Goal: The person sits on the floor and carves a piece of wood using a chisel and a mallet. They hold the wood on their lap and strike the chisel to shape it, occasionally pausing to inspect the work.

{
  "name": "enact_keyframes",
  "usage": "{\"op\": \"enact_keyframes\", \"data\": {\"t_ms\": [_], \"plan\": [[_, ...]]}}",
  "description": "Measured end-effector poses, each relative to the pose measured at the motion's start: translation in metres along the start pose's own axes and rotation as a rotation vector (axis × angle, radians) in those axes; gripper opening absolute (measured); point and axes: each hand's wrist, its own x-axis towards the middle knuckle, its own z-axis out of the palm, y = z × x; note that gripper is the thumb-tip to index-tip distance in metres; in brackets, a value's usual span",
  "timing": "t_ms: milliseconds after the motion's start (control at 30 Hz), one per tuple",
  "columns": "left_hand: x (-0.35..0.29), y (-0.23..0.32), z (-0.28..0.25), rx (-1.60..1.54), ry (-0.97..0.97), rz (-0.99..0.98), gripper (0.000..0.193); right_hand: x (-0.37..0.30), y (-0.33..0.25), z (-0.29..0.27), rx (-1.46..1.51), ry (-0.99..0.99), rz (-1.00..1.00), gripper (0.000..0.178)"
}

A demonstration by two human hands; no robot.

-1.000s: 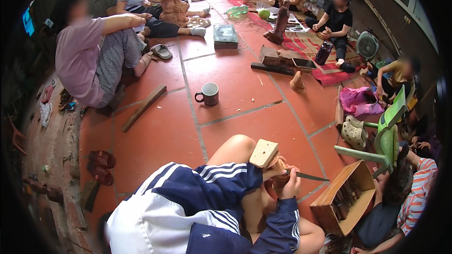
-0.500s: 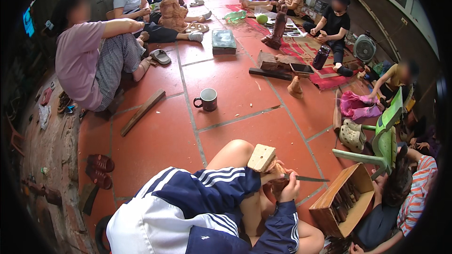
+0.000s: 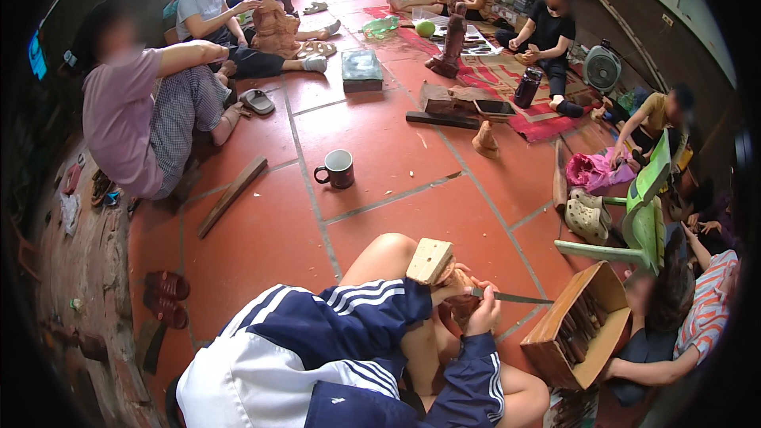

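I sit on the floor with a bare knee (image 3: 392,254) raised, in a navy jacket with white stripes. My left hand (image 3: 453,279) grips a pale, blocky wooden workpiece (image 3: 430,260) resting against that knee. Just below it, my right hand (image 3: 483,315) is closed around a thin metal chisel (image 3: 515,298) whose blade points right, and the hand presses against the darker lower part of the wood. The chisel's working end is hidden between my hands.
An open wooden box of tools (image 3: 583,325) stands at my right beside a seated person (image 3: 682,325). A dark mug (image 3: 338,168) and a wooden plank (image 3: 231,195) lie on the red tile floor ahead. Sandals (image 3: 165,297) left, a green chair (image 3: 646,218) right, several seated people beyond.
Both hands keep their hold on the wood and the chisel. The pale block has shifted slightly to the left in the picture.
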Motion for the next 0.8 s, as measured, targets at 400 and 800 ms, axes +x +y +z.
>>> {"op": "enact_keyframes", "data": {"t_ms": [400,800], "plan": [[0.003,-0.011,-0.003,-0.150,-0.013,-0.006,0.036,0.000,-0.009,0.001,-0.104,0.016,0.012,0.018],[0.001,-0.003,0.003,-0.070,0.053,0.033,0.033,-0.005,-0.014,0.008,-0.212,-0.043,-0.075,0.012]]}}
